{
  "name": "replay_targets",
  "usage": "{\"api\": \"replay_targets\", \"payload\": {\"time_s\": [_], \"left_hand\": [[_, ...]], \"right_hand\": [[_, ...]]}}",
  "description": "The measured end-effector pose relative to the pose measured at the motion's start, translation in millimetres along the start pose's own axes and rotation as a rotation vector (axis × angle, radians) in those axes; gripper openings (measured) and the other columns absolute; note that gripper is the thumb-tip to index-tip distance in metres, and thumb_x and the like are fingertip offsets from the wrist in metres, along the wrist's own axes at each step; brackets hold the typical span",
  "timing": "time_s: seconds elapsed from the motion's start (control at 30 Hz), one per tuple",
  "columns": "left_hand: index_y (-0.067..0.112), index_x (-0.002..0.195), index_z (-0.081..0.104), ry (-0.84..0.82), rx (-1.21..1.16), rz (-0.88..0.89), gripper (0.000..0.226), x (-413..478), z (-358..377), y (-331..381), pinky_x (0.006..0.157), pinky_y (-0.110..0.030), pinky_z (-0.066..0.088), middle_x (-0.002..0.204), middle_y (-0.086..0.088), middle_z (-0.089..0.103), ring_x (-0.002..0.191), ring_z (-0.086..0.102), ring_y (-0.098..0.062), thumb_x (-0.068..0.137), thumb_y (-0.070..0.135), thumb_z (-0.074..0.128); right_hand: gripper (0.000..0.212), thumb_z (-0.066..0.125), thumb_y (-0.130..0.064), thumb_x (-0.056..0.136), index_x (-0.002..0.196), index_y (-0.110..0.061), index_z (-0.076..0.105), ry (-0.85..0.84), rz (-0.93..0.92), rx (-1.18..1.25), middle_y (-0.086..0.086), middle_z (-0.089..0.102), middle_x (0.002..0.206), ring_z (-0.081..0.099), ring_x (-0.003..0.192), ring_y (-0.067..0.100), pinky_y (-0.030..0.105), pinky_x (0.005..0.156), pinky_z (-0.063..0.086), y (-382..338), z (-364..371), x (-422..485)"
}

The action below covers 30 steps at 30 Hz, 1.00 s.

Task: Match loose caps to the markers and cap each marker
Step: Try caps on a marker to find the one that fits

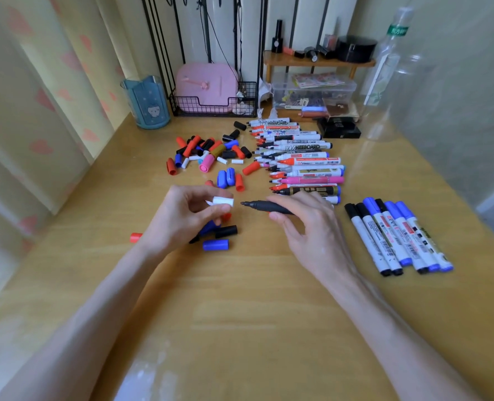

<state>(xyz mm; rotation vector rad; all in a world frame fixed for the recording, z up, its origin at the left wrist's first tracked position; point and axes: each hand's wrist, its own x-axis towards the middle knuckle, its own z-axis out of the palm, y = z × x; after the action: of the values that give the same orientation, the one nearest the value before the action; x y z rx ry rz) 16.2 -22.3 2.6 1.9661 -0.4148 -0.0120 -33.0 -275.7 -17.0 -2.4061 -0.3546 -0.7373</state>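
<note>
Your left hand (182,215) pinches a small white plastic cap (223,201) at mid-frame; your right hand (306,224) grips a slim black uncapped marker (264,206), tip toward the cap, close but apart. Loose coloured caps (211,153) lie above on the wooden tabletop (240,314), beside a row of uncapped markers (300,157).

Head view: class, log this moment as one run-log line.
left hand: pinches white cap | right hand: holds black marker, uncapped | tip and cap: apart, facing

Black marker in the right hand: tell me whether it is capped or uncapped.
Uncapped. The black marker shows its bare tip, apart from the white cap pinched by the left hand.
</note>
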Motion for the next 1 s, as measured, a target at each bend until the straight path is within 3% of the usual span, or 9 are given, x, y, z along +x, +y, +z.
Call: {"api": "replay_targets", "payload": {"time_s": [0.07, 0.2, 0.33, 0.53, 0.7, 0.83, 1.0], "left_hand": [[0.015, 0.106, 0.080, -0.020, -0.013, 0.017, 0.014, -2.6, 3.9, 3.6, 0.072, -0.020, 0.053, 0.070, -0.002, 0.072, 0.063, 0.063, -0.013, 0.093, 0.017, 0.077], [0.014, 0.105, 0.079, -0.048, -0.040, 0.028, 0.016, -4.8, 6.1, 8.7, 0.070, -0.032, 0.055, 0.074, 0.000, 0.074, 0.062, 0.065, -0.017, 0.090, 0.021, 0.078], [0.015, 0.104, 0.078, -0.087, -0.026, 0.028, 0.016, -7.8, 11.6, 13.3, 0.070, -0.028, 0.054, 0.071, 0.007, 0.072, 0.061, 0.066, -0.014, 0.089, 0.022, 0.079], [0.020, 0.103, 0.080, -0.042, 0.083, 0.117, 0.012, -12.9, 17.7, 16.9, 0.068, -0.014, 0.045, 0.064, 0.002, 0.069, 0.059, 0.063, -0.007, 0.092, 0.024, 0.078], [0.020, 0.102, 0.080, -0.016, 0.082, 0.172, 0.011, -13.5, 20.5, 22.4, 0.068, -0.019, 0.047, 0.067, 0.003, 0.070, 0.061, 0.063, -0.007, 0.093, 0.025, 0.077], [0.028, 0.104, 0.073, 0.020, 0.218, 0.229, 0.008, -6.2, 23.8, 15.7, 0.069, -0.022, 0.044, 0.083, 0.009, 0.068, 0.072, 0.056, -0.012, 0.097, 0.032, 0.072], [0.024, 0.117, 0.070, 0.090, 0.451, 0.280, 0.019, 2.7, 24.5, -5.4, 0.093, -0.027, 0.044, 0.109, 0.015, 0.064, 0.106, 0.051, -0.008, 0.099, 0.025, 0.069]], "right_hand": [[0.028, 0.073, -0.022, 0.097, 0.126, -0.021, 0.074, -0.020, -0.040, 0.010, -0.007, 0.070, 0.104, 0.056, 0.092, 0.019, 0.040, 0.085, 0.048, -3.7, 0.5, -1.2], [0.028, 0.072, -0.022, 0.098, 0.125, -0.021, 0.075, -0.016, -0.067, 0.013, -0.007, 0.069, 0.103, 0.056, 0.091, 0.020, 0.041, 0.082, 0.049, -4.0, 0.4, -2.0], [0.028, 0.072, -0.023, 0.097, 0.125, -0.022, 0.075, -0.018, -0.092, -0.005, -0.006, 0.068, 0.100, 0.055, 0.089, 0.021, 0.043, 0.080, 0.048, -5.7, 0.9, -2.1], [0.027, 0.073, -0.020, 0.096, 0.123, -0.022, 0.076, 0.014, -0.091, -0.017, -0.007, 0.068, 0.094, 0.058, 0.089, 0.021, 0.042, 0.080, 0.048, -7.1, 2.4, -7.2], [0.027, 0.070, -0.022, 0.097, 0.122, -0.022, 0.077, 0.016, -0.059, 0.019, -0.007, 0.070, 0.094, 0.061, 0.090, 0.021, 0.043, 0.079, 0.051, -8.8, -2.0, -6.3], [0.026, 0.071, -0.024, 0.097, 0.122, -0.024, 0.076, -0.001, -0.050, -0.029, -0.006, 0.069, 0.095, 0.058, 0.087, 0.022, 0.046, 0.078, 0.049, -5.7, -6.0, 1.0], [0.029, 0.075, -0.021, 0.094, 0.123, -0.024, 0.075, 0.079, 0.054, -0.112, -0.004, 0.068, 0.092, 0.057, 0.086, 0.024, 0.048, 0.079, 0.049, 2.5, -6.9, 0.5]]}}
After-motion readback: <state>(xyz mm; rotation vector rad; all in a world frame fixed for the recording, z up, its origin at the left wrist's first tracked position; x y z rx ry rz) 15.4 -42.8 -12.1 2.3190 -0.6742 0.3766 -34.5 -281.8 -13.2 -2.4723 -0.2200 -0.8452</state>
